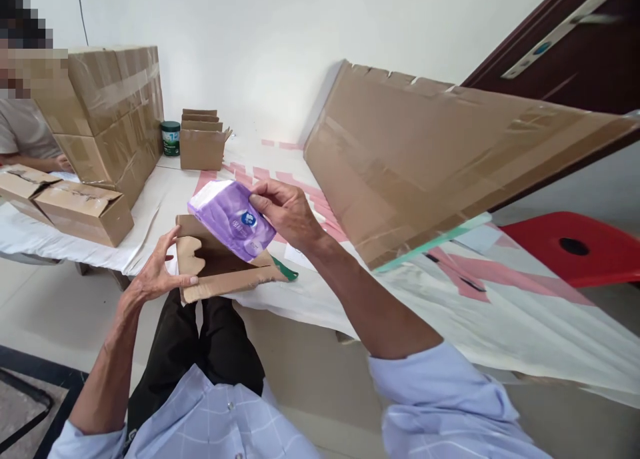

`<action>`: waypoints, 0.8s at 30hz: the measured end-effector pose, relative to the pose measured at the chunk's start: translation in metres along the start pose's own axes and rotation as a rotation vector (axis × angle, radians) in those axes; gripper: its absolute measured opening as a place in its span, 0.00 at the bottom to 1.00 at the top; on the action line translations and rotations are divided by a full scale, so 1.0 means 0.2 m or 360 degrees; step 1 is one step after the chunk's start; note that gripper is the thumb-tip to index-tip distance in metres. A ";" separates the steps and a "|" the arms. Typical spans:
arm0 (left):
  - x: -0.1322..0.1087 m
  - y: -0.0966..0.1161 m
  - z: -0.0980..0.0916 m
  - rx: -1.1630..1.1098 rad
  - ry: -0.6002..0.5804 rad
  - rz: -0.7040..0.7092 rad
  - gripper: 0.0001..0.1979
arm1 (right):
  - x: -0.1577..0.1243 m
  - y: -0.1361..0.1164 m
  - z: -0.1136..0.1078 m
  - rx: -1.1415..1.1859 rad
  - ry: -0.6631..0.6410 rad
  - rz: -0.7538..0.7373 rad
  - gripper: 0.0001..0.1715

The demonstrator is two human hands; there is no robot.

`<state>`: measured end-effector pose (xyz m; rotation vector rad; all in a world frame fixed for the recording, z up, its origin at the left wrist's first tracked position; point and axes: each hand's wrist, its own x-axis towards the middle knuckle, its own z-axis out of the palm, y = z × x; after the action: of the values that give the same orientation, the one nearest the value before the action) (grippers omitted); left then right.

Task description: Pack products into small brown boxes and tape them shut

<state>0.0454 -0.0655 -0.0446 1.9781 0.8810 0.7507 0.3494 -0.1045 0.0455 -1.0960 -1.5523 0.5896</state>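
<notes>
My right hand (287, 209) pinches the right end of a purple tissue pack (233, 215), which is tilted above a small cardboard box (225, 287). The pack's lower corner overlaps the box opening; from here I cannot tell whether it touches the inside. My left hand (163, 269) grips the left end of the box, thumb on the near edge and fingers on the far one. A rounded cardboard flap (190, 255) stands at that end. Something green (285, 269) shows at the box's right corner.
Stacked cartons (107, 105) and small closed boxes (83, 209) stand at left, with another person (25, 129) behind them. A green canister (171, 139) and upright cardboard pieces (203, 145) are at the back. A large cardboard sheet (425, 159) leans at right, near a red stool (580, 245).
</notes>
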 end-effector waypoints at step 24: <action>0.24 0.25 0.04 -0.0625 0.0463 0.0300 0.37 | -0.02 0.04 0.11 0.0643 -0.0162 0.0201 0.43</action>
<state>0.0950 -0.0514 0.0029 1.6384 0.6519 1.2425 0.3316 -0.1001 0.0318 -0.8674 -1.3758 1.0098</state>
